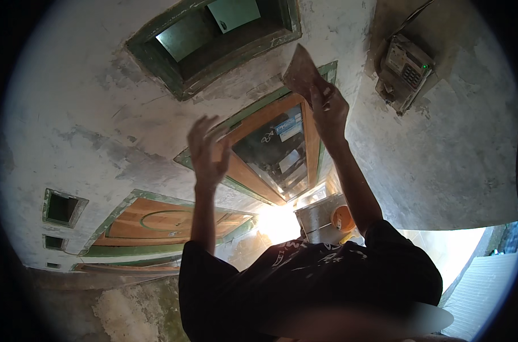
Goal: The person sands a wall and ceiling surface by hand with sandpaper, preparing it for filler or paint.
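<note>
My right hand [331,109] is raised and closed around a flat scraper [301,70] with a broad, dull blade. The blade's tip points up, just below the green-framed wall opening [237,64]; whether it touches the plaster I cannot tell. My left hand [207,147] is lifted with fingers apart and nothing in it, slightly blurred. It appears in front of the corner of a wooden-framed window [280,145] whose glass carries a sticker. Around both hands spreads a patchy, partly skimmed wall [156,124].
An electricity meter [406,75] with keypad and cable hangs on the right-hand wall. Below are an orange bucket [343,218] on a grey boarded surface [314,218] and a yellow object [348,237]. A wooden door [156,220] and small wall openings [64,208] lie left.
</note>
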Tool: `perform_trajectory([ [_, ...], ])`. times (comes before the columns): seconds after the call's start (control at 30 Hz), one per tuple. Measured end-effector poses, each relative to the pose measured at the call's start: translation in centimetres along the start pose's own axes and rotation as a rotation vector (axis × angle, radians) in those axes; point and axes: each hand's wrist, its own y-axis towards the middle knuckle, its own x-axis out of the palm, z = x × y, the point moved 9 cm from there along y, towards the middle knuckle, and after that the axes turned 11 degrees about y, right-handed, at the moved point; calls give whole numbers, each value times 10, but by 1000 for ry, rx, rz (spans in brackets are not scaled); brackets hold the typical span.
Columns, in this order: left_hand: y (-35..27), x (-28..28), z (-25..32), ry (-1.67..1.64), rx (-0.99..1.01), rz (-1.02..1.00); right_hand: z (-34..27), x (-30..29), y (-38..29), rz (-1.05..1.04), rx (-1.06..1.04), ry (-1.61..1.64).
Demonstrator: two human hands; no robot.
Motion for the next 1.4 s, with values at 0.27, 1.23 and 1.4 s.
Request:
perform_trajectory([
  [0.27,26,-40,-51,433,200,206,-62,14,8,26,-219,-101],
  [1.23,16,-39,-54,243,231,331,-9,32,-3,22,-231,-434],
  [1.4,9,-50,-62,104,276,481,-13,165,-83,-272,-236,-437],
])
